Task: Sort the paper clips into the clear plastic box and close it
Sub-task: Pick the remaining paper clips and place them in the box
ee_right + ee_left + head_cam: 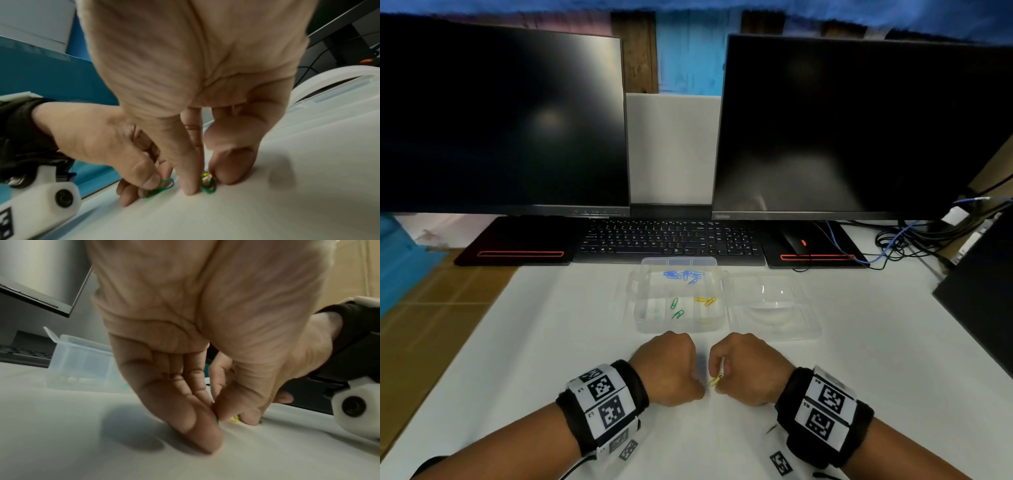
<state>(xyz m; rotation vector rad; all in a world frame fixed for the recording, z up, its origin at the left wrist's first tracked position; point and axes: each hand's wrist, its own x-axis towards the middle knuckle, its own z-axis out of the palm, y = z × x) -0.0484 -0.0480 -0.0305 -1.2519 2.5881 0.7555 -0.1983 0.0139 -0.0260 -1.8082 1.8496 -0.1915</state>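
Head view: we saw two dark monitors and a keyboard far beyond the hands. Just past our knuckles sat the clear plastic box, lid open flat to its right, with blue clips, green clips and yellow clips in separate compartments. Our left hand pinched a green clip against the table. Our right hand pinched a yellow clip; a green one lay under its fingertips.
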